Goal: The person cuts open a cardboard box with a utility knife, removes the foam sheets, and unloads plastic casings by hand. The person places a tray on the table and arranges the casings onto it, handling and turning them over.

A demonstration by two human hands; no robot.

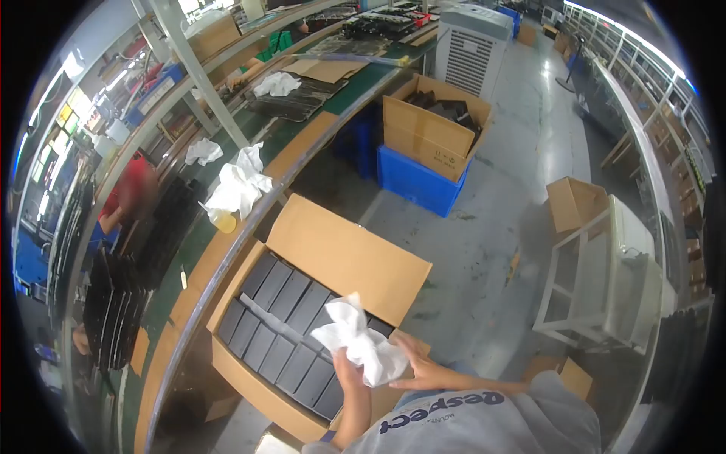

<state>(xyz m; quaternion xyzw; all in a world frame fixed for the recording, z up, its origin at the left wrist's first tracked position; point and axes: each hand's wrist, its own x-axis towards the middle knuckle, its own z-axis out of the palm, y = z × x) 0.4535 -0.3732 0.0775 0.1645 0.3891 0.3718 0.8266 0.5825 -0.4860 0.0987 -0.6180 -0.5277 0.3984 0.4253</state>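
A crumpled white cloth [354,337] is bunched between my two hands, above the near side of an open cardboard box. My left hand [349,373] grips its lower left part, the fingers partly hidden by the folds. On the other side, my right hand [418,367] has its fingers closed on the right edge. Below the cloth, the cardboard box [344,242] has its flaps folded out. Packed in rows inside it are several dark grey flat-topped boxes [276,356], with a grey strip lying between the rows.
A green workbench [198,253] runs along the left, with more white cloths [240,184] and a yellow round object [224,222] on it. A carton [423,132] of black parts sits on a blue bin [420,181] ahead. A person in red [128,189] is across the bench.
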